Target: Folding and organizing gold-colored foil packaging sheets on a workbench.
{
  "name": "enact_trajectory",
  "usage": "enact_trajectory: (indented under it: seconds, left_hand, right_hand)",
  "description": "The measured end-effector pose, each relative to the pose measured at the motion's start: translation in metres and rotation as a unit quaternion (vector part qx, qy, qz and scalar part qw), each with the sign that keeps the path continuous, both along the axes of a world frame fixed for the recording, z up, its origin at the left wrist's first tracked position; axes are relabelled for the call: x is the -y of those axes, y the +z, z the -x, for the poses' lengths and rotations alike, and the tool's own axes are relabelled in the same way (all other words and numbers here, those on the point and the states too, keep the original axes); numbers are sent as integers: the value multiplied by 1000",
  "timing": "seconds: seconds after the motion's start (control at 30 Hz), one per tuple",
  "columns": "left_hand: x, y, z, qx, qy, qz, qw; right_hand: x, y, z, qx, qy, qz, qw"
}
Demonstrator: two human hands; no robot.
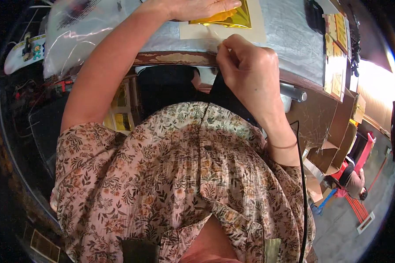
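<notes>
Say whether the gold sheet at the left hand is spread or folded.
Spread where visible: the gold sheet lies mostly flat on beige paper; under the left hand, cannot tell.

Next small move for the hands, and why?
I'd probably press the left hand lightly to steady the gold foil before moving the right hand. The left already lies flat over the foil, which rests on a cream sheet; the right is curled at that sheet's near edge. What its fingertips pinch is too small to tell.
</notes>
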State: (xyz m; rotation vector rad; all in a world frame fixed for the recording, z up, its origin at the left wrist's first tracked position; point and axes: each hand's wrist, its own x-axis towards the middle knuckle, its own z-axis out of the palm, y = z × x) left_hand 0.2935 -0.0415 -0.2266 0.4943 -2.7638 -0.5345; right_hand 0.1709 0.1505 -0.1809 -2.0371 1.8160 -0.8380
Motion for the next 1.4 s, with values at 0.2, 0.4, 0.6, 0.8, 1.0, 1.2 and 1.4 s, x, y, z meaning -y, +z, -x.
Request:
enact_trajectory:
  seconds: [0.2,0.4,0.6,0.8,1.0,1.2,1.4]
  left_hand:
    - [-1,4,0,14,3,0,1000]
    - [-1,2,2,4,-11,11,1000]
    - [-4,8,2,21,8,-13,1000]
    - [-3,4,3,23,3,2,1000]
    - [-3,3,3,17,4,-5,1000]
    - [-4,5,1,29,3,7,1000]
    - [-4,7,3,33,3,0,999]
  right_hand:
    - [3,-1,-4,-63,16,6,998]
    - [0,4,1,5,15,7,1000]
    - [1,10,-1,-21,27,-15,999]
    - [4,5,-3,-106,50,14,993]
    - [7,-3,-5,-116,30,24,993]
    - [15,-11,-5,-95,21,31,995]
    - [13,-10,-3,-65,-7,35,997]
